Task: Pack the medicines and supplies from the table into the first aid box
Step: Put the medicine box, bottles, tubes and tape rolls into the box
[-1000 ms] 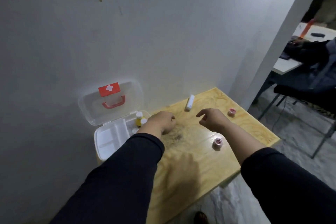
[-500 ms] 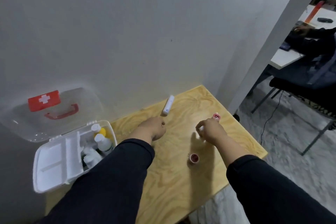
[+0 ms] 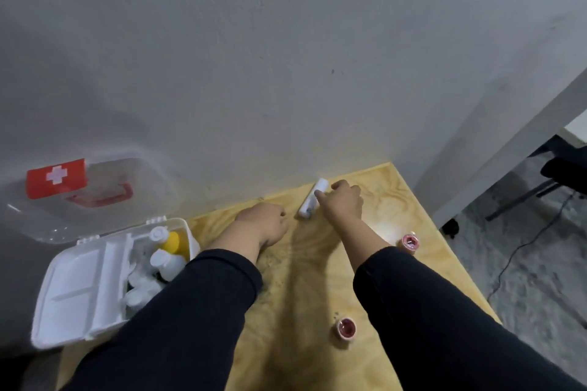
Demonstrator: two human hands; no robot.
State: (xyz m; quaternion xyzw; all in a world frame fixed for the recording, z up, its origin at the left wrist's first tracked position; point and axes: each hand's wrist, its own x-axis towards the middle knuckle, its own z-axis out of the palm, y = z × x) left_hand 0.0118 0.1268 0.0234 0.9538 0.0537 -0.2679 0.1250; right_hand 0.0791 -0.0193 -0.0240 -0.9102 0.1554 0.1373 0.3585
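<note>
The white first aid box [image 3: 50, 305] stands open at the table's left end, its clear lid [image 3: 133, 174] leaning on the wall. Small white bottles [image 3: 165, 260], one with a yellow cap [image 3: 171, 243], stand inside beside a white divider tray. A white tube [image 3: 307, 208] lies at the back of the wooden table [image 3: 301, 292] by the wall; my right hand [image 3: 344, 203] closes its fingers over it. My left hand [image 3: 265, 225] rests just left of the tube as a loose fist with nothing in it. Two pink tape rolls [image 3: 410, 242] [image 3: 346, 328] lie on the right side.
A grey wall rises directly behind the table. The table's right edge drops to a grey floor with a cable [image 3: 514, 260]. A dark chair [image 3: 562, 168] and a white pillar [image 3: 508, 149] stand at the far right.
My right hand has moved from near the right tape roll back to the wall and onto the white tube. My left hand stayed put. My view has tilted down.
</note>
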